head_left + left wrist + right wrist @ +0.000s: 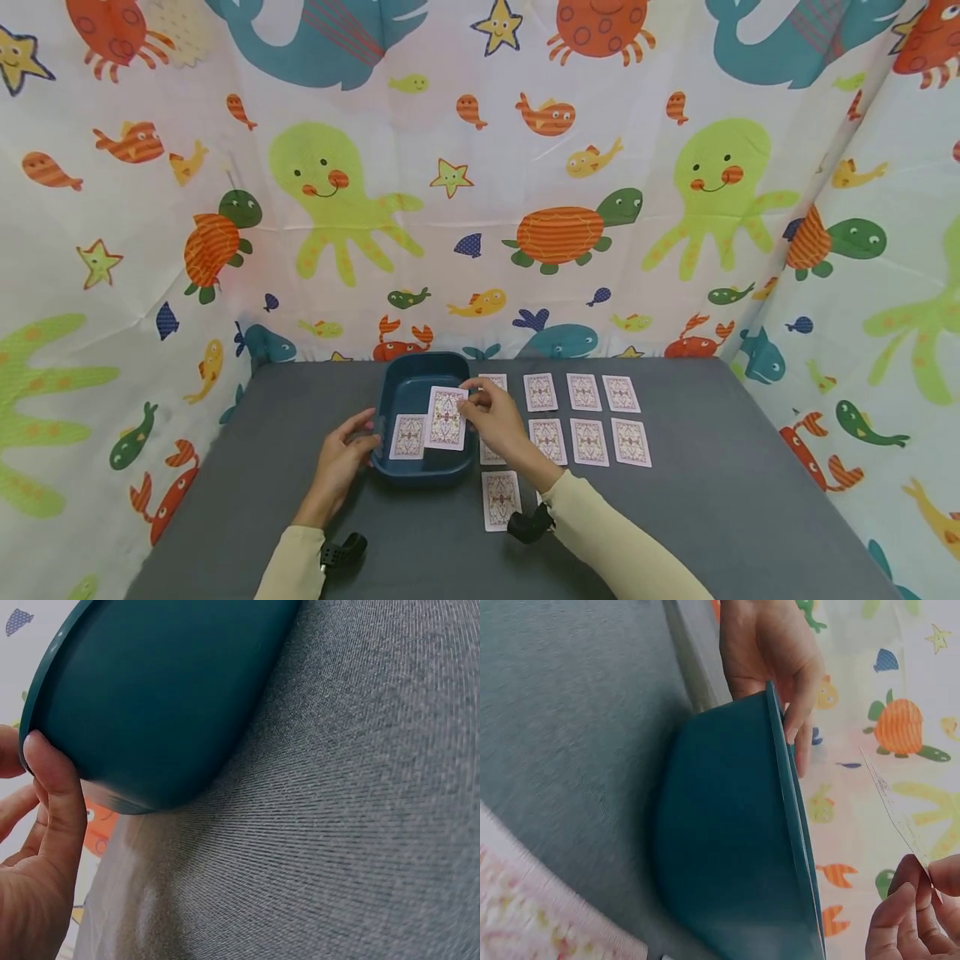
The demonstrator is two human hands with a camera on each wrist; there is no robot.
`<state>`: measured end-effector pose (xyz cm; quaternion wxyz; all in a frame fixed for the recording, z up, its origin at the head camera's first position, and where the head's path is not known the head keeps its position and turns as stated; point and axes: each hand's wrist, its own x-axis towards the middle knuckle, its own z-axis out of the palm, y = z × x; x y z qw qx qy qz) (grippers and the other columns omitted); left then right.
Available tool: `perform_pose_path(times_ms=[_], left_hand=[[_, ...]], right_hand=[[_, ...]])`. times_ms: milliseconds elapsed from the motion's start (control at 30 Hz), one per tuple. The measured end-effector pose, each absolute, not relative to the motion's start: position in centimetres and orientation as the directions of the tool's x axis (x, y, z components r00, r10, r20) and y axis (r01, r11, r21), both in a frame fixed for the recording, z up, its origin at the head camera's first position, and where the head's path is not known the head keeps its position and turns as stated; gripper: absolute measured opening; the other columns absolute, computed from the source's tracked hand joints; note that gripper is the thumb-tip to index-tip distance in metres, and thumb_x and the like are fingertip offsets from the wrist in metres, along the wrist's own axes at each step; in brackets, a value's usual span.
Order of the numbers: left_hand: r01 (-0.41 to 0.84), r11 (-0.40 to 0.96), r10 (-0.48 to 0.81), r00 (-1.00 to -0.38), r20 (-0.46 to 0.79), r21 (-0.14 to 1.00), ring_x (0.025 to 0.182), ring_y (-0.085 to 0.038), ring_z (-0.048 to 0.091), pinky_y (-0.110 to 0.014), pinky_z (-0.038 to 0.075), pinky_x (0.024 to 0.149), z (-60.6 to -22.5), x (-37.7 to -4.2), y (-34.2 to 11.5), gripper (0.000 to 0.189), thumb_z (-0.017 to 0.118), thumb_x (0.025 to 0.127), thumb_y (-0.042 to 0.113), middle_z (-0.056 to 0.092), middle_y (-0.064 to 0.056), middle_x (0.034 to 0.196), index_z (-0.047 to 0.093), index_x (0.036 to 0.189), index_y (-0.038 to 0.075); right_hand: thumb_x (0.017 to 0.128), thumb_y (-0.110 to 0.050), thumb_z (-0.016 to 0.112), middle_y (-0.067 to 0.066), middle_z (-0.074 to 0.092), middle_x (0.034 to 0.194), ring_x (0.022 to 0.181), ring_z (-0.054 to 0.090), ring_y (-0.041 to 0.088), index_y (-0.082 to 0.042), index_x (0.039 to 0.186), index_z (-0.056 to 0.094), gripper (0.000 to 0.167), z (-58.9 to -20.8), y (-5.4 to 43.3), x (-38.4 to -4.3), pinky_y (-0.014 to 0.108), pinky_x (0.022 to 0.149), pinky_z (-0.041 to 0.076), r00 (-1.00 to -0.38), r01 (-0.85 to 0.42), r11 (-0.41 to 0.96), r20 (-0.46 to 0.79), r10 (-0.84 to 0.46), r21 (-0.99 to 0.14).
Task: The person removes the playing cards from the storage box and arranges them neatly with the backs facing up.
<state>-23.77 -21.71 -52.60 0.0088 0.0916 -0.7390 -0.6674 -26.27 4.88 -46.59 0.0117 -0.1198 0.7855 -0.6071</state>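
Note:
A playing card (446, 417) with a patterned back is pinched by my right hand (497, 423) above a dark blue-green plastic tub (427, 478). In the right wrist view this card (891, 802) appears nearly edge-on, apart from the tub's rim. Inside the tub, at its left, lies another playing card (407, 438) with its patterned back up. My left hand (337, 467) grips the tub's left rim, the thumb (54, 769) on the near side and the fingers around the edge. What lies beneath the raised card is hidden.
To the tub's right, several playing cards (588, 442) lie back up in rows on the grey table (712, 533). One card (501, 502) lies nearer the front, and the right forearm covers part of this area. A cloth with sea animals (495, 317) hangs behind and beside the table.

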Motion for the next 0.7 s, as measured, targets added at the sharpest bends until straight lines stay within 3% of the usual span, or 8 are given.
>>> perform_pose_path(times_ms=[167, 700], left_hand=[[-0.132, 0.091, -0.147, -0.982, -0.118, 0.987, 0.087, -0.012, 0.06, -0.027, 0.052, 0.064, -52.6, -23.8, -21.6, 0.052, 0.067, 0.09, 0.009, 0.051, -0.017, 0.13, 0.052, 0.14, 0.013], [-0.134, 0.088, -0.14, -0.983, -0.121, 0.987, 0.081, -0.009, 0.06, -0.026, 0.052, 0.062, -52.4, -23.8, -21.6, 0.052, 0.065, 0.09, 0.003, 0.051, -0.016, 0.126, 0.053, 0.14, 0.01]], right_hand=[[0.095, -0.015, 0.064, 0.01, 0.066, 0.084, 0.063, 0.055, 0.012, -0.012, 0.119, 0.061, 0.025, -46.8, 6.8, -25.7, 0.026, 0.06, 0.048, -0.978, -0.164, 0.234, 0.127, -0.165, -0.958], [0.096, -0.014, 0.062, 0.014, 0.065, 0.085, 0.065, 0.058, 0.016, -0.01, 0.122, 0.059, 0.027, -47.6, 13.0, -24.0, 0.026, 0.062, 0.049, -0.988, -0.104, 0.234, 0.074, -0.134, -0.967]])
